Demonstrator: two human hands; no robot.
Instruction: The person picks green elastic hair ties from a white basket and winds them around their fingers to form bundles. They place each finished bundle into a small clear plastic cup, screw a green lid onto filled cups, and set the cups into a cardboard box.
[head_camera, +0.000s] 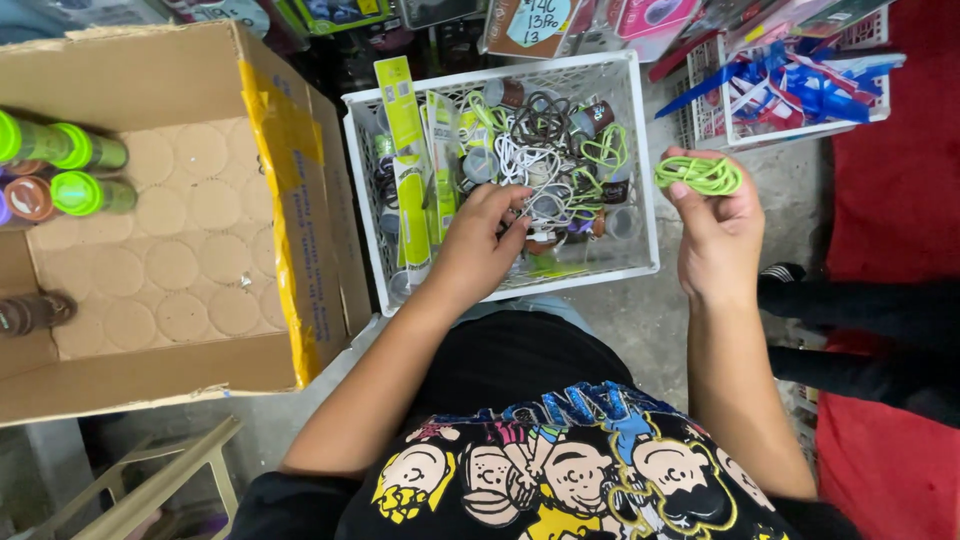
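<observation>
A white plastic basket sits in front of me, filled with several coiled cables in green, white and dark colours and a few green flat packages. My left hand reaches into the basket, its fingers among the cables near the middle. My right hand is raised just outside the basket's right wall and pinches a coiled bright green cable.
An open cardboard box lies to the left with several capped cylinders along its left side. A second white basket with blue items stands at the back right. A red cloth and someone's dark-clothed leg are on the right.
</observation>
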